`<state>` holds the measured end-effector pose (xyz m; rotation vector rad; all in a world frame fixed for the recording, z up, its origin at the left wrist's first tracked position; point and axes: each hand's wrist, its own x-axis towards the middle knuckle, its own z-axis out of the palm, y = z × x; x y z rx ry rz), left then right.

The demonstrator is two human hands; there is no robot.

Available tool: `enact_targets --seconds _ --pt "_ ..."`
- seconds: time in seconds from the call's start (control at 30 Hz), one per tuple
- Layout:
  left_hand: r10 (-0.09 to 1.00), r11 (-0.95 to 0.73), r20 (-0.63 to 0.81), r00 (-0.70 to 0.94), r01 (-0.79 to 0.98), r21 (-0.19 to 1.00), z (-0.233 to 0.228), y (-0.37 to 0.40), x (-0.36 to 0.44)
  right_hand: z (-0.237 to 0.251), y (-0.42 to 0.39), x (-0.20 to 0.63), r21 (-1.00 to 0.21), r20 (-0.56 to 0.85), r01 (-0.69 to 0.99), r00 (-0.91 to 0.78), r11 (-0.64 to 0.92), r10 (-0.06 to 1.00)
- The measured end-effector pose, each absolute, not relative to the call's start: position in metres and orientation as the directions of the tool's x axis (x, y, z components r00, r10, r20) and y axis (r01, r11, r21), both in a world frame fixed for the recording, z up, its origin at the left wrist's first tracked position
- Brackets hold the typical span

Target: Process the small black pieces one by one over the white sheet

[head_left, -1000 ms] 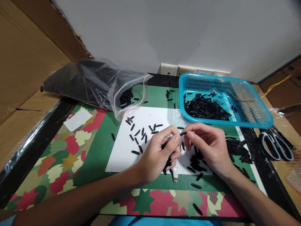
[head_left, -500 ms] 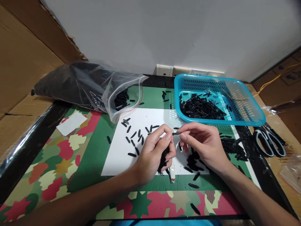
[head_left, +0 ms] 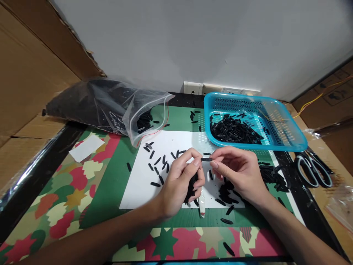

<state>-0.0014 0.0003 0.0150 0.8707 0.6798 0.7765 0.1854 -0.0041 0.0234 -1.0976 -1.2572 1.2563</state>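
Both hands pinch one black piece (head_left: 206, 159) over white paper (head_left: 140, 184) on a leaf-patterned mat (head_left: 68, 184).

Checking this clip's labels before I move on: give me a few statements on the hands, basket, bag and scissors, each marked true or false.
1. Both hands pinch one small black piece between them. True: left hand and right hand meet at it.
2. The blue basket holds no pieces. False: a heap of black pieces lies in it.
3. The plastic bag lies on its side, mouth toward the white sheet. True.
4. The scissors lie left of the bag. False: they lie at the far right, beside the basket.
5. The left hand's palm holds only the white tool. False: it also holds dark pieces.
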Motion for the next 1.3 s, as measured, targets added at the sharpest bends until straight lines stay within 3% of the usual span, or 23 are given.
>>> enact_targets --seconds 0.6,0.8,0.9,1.0,1.03,1.1,1.17,1.3 --pt "0.805 0.420 -0.206 0.557 -0.288 0.861 0.015 0.000 -0.002 0.023 -0.004 0.188 -0.996 0.070 -0.063 -0.110 0.063 0.991" --pt "0.801 0.423 -0.212 0.560 -0.278 0.863 0.014 0.001 -0.003 0.021 -0.007 0.188 -0.983 0.147 0.091 -0.104 0.157 0.984" --pt "0.804 0.429 -0.216 0.554 -0.290 0.856 0.014 0.000 -0.002 0.023 -0.010 0.195 -0.840 0.434 0.358 -0.009 0.408 0.901" --pt "0.807 0.443 -0.220 0.549 -0.315 0.839 0.015 0.000 -0.002 0.026 -0.008 0.215 -0.456 0.773 0.686 -0.010 0.567 0.634" --pt "0.806 0.448 -0.221 0.549 -0.323 0.834 0.015 0.000 -0.001 0.027 -0.007 0.223 -0.382 0.803 0.769 0.002 0.512 0.596" --pt "0.806 0.456 -0.221 0.550 -0.337 0.824 0.015 -0.001 -0.001 0.029 -0.002 0.237 -0.349 0.825 0.854 0.086 0.385 0.558" --pt "0.807 0.457 -0.218 0.549 -0.347 0.819 0.015 0.000 -0.001 0.029 0.002 0.245 -0.359 0.781 0.885 0.111 0.296 0.615" --pt "0.807 0.464 -0.234 0.542 -0.336 0.820 0.016 0.000 -0.001 0.030 0.000 0.234 -0.321 0.798 0.854 0.011 0.410 0.603"
